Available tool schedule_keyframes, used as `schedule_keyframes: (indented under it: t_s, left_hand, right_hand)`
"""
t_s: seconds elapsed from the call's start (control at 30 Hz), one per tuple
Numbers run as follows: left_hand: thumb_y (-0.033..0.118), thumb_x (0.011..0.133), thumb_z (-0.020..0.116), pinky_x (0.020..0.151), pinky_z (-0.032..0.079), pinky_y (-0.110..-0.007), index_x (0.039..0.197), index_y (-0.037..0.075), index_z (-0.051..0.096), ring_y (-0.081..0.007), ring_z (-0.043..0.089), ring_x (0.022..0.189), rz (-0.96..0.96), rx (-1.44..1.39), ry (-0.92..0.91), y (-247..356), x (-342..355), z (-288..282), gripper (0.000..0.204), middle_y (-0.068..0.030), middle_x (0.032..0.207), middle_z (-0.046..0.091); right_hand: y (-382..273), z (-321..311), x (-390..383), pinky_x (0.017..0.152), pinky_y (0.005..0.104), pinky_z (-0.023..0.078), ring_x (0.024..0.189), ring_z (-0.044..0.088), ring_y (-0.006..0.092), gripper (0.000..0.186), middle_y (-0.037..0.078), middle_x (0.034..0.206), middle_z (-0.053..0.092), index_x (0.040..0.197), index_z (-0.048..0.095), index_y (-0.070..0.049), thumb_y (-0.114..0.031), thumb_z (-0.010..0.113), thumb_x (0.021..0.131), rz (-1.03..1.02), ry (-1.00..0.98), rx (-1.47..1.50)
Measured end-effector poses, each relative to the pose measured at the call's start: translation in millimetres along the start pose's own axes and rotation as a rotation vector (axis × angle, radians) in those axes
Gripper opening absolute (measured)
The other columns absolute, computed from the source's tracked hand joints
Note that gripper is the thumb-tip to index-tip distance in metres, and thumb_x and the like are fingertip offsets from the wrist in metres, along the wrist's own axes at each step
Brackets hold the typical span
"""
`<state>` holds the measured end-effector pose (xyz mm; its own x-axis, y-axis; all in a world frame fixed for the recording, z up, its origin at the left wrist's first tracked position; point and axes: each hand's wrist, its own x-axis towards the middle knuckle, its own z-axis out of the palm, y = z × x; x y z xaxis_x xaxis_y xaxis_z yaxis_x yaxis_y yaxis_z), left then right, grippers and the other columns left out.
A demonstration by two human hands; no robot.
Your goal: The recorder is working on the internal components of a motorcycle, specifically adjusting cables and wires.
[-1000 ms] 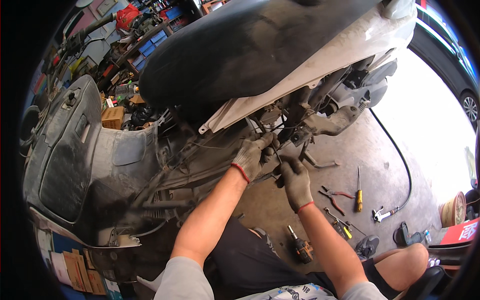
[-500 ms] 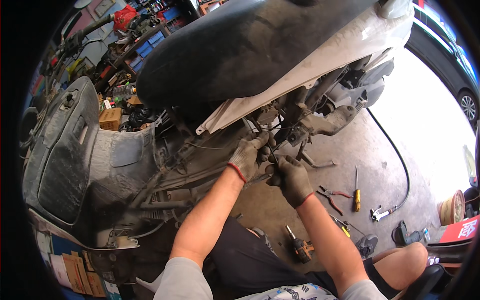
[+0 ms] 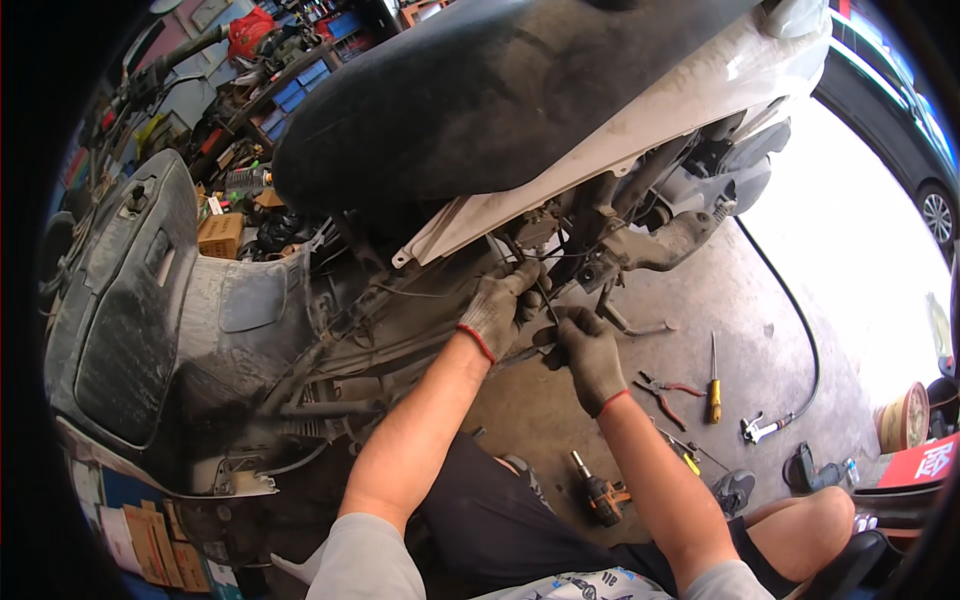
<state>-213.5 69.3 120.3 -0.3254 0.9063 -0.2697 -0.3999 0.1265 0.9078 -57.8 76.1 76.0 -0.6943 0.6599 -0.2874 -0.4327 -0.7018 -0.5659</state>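
A scooter with its side panels off fills the upper middle, its black seat (image 3: 430, 110) above a whitish body panel (image 3: 600, 145). Under that panel, my left hand (image 3: 505, 303), in a grimy knitted glove with a red cuff, is closed around a thin black cable (image 3: 549, 304) near the exposed frame. Just right of it and a little nearer to me, my right hand (image 3: 588, 352), gloved alike, pinches the cable's lower end. My fingers cover part of the cable, and its exact kind is hard to make out. The scooter's dusty front shield (image 3: 135, 310) is at the left.
On the floor to the right lie pliers (image 3: 668, 394), a yellow-handled screwdriver (image 3: 714, 390) and an air hose (image 3: 810, 330) with a nozzle. A cordless drill (image 3: 600, 494) lies by my leg. Cardboard boxes (image 3: 152, 545) stand lower left; a dark car (image 3: 890, 120) is outside.
My right hand has shifted slightly, its fingers turning a little along the cable. The left hand stays almost in place.
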Motion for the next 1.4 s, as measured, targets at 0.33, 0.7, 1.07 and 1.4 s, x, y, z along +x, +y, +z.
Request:
schedule_keyframes:
  t_s: [0.33, 0.7, 1.07, 1.4]
  left_hand:
    - [0.021, 0.096, 0.063, 0.047, 0.038, -0.017, 0.091, 0.009, 0.067, -0.0026, 0.05, 0.053, 0.006, -0.086, -0.022, 5.1, -8.3, 10.4, 0.014, 0.0013, 0.073, 0.062]
    - [0.022, 0.096, 0.062, 0.048, 0.039, -0.018, 0.091, 0.008, 0.067, -0.0043, 0.051, 0.056, -0.034, 0.057, 0.045, 1.8, -1.6, 3.0, 0.016, 0.0008, 0.074, 0.063]
    - [0.021, 0.096, 0.062, 0.048, 0.04, -0.018, 0.089, 0.008, 0.065, -0.0042, 0.052, 0.055, -0.021, 0.059, 0.052, 3.9, 0.3, -1.3, 0.015, 0.0, 0.075, 0.063]
    - [0.024, 0.097, 0.062, 0.047, 0.039, -0.017, 0.092, 0.008, 0.067, -0.0043, 0.052, 0.055, -0.004, -0.01, 0.0, 1.3, 1.6, 2.5, 0.017, 0.0, 0.076, 0.064]
  right_hand:
    - [-4.7, 9.3, -3.8, 0.065, 0.0396, 0.052, 0.061, 0.061, 0.0243, 0.02, 0.013, 0.088, 0.067, 0.111, 0.057, -0.002, -0.012, 0.055, 0.094, -0.316, 0.085, -0.223]
    - [3.5, 17.2, -8.4, 0.077, 0.0383, 0.052, 0.078, 0.068, 0.0237, 0.021, 0.013, 0.094, 0.07, 0.112, 0.06, -0.004, -0.012, 0.055, 0.093, -0.602, 0.224, -0.764]
    - [-0.5, 24.0, -14.8, 0.076, 0.0405, 0.054, 0.09, 0.069, 0.0312, 0.026, 0.016, 0.097, 0.07, 0.114, 0.061, -0.008, -0.013, 0.062, 0.088, -0.878, 0.233, -1.258]
    - [-1.4, 3.4, -1.7, 0.062, 0.0346, 0.05, 0.065, 0.062, 0.022, 0.024, 0.014, 0.091, 0.068, 0.117, 0.054, -0.002, -0.014, 0.052, 0.097, -0.159, 0.063, -0.288]
